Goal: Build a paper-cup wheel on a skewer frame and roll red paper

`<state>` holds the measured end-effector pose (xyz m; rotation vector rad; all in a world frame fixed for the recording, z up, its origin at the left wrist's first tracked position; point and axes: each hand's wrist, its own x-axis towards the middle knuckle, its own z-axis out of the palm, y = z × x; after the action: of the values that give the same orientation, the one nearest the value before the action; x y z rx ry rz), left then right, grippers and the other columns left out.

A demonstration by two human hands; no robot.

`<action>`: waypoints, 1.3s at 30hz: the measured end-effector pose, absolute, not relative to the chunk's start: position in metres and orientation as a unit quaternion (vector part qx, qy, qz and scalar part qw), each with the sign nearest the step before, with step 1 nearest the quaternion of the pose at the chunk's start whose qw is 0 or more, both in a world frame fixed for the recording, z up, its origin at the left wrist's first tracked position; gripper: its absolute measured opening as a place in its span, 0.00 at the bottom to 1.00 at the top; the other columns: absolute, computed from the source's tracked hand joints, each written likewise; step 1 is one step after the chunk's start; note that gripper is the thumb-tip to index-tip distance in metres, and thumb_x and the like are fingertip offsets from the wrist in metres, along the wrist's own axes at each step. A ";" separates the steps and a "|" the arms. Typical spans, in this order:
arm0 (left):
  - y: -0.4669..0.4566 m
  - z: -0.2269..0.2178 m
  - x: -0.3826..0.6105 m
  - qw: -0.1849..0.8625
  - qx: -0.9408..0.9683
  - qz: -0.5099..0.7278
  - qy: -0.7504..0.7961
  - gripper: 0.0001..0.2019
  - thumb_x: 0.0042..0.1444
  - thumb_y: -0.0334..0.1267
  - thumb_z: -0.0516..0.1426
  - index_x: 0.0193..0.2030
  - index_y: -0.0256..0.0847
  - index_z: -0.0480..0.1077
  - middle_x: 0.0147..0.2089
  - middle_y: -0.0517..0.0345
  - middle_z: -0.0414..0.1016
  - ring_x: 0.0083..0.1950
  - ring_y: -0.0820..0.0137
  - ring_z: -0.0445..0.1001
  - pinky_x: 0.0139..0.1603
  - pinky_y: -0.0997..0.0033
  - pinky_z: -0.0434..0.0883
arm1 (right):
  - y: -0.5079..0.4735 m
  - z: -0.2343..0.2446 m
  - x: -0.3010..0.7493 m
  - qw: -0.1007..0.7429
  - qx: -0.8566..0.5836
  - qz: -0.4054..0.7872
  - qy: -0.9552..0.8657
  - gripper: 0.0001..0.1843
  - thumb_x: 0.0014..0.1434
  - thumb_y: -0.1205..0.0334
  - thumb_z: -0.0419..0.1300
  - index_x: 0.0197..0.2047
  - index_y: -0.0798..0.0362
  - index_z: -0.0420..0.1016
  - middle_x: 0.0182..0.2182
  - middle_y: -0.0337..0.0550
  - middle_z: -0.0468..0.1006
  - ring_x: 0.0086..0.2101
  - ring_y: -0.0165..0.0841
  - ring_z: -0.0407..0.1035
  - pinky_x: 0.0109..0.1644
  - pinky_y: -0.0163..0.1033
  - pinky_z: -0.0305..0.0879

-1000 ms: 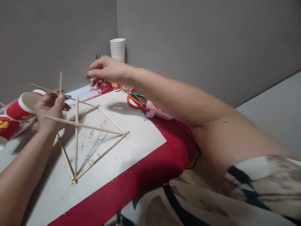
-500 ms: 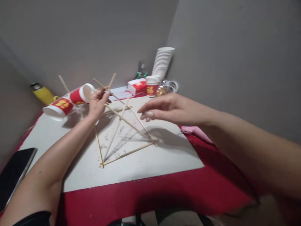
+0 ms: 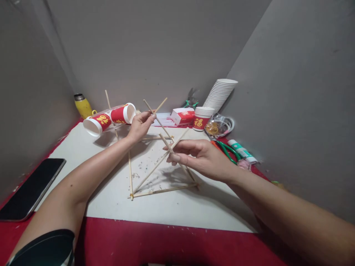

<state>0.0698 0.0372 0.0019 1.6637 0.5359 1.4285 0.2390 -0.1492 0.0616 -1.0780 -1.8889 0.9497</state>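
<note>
A frame of thin wooden sticks (image 3: 166, 190) stands on a white board (image 3: 111, 207), its corners tied with yellowish bands. My left hand (image 3: 141, 125) pinches two crossed sticks (image 3: 161, 104) near the top at the far side. Closer to me, my right hand (image 3: 194, 155) is closed around the crossing of two more slanting sticks (image 3: 151, 171); its lower fingers are partly hidden. Left of my left hand, two red-and-white paper cups (image 3: 119, 114) lie on their sides, joined to a stick structure, with an upright stick (image 3: 107, 99) behind them.
Along the back stand a yellow bottle (image 3: 83, 107), a red-and-white box (image 3: 183, 116), pliers (image 3: 191, 101) and stacked paper cups (image 3: 220, 96). At right lie a bag of rubber bands (image 3: 217, 127), green-handled scissors (image 3: 229, 150) and a glue tube (image 3: 242, 151). A phone (image 3: 30, 188) rests at left.
My right hand has come down and closed on the near crossing sticks, drawing them together. My left hand keeps its pinch on the far sticks. The camera view has shifted.
</note>
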 end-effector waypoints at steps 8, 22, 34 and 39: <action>0.033 0.002 0.069 0.430 0.668 0.569 0.211 0.13 0.55 0.48 0.67 0.34 0.38 0.78 0.29 0.61 0.74 0.31 0.74 0.70 0.35 0.73 0.69 | -0.151 0.055 0.227 0.426 -0.383 0.493 -0.655 0.19 0.52 0.49 0.75 0.40 0.55 0.85 0.27 0.43 0.82 0.25 0.30 0.75 0.32 0.35 0.74; 0.034 0.000 0.072 0.449 0.658 0.568 0.209 0.10 0.53 0.44 0.67 0.36 0.39 0.80 0.30 0.61 0.77 0.31 0.75 0.72 0.34 0.75 0.72 | -0.154 0.035 0.224 0.465 -0.371 0.537 -0.599 0.17 0.54 0.49 0.74 0.38 0.54 0.84 0.25 0.42 0.82 0.23 0.28 0.74 0.28 0.34 0.74; 0.036 -0.007 0.079 0.440 0.669 0.554 0.226 0.03 0.61 0.30 0.63 0.42 0.37 0.79 0.29 0.61 0.76 0.30 0.75 0.76 0.29 0.78 0.71 | -0.163 0.028 0.221 0.476 -0.421 0.513 -0.578 0.21 0.51 0.40 0.74 0.37 0.49 0.81 0.19 0.36 0.74 0.17 0.28 0.66 0.16 0.34 0.60; 0.043 -0.013 0.084 0.438 0.663 0.556 0.242 0.02 0.62 0.29 0.63 0.41 0.37 0.77 0.27 0.64 0.73 0.30 0.75 0.77 0.30 0.78 0.71 | -0.166 0.027 0.222 0.479 -0.422 0.507 -0.579 0.20 0.51 0.40 0.74 0.37 0.45 0.82 0.20 0.37 0.75 0.18 0.29 0.66 0.16 0.36 0.62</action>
<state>0.0840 0.0430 -0.0134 1.6482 0.6022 1.3827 0.2218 -0.1657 0.0266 -1.0290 -1.4135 1.2373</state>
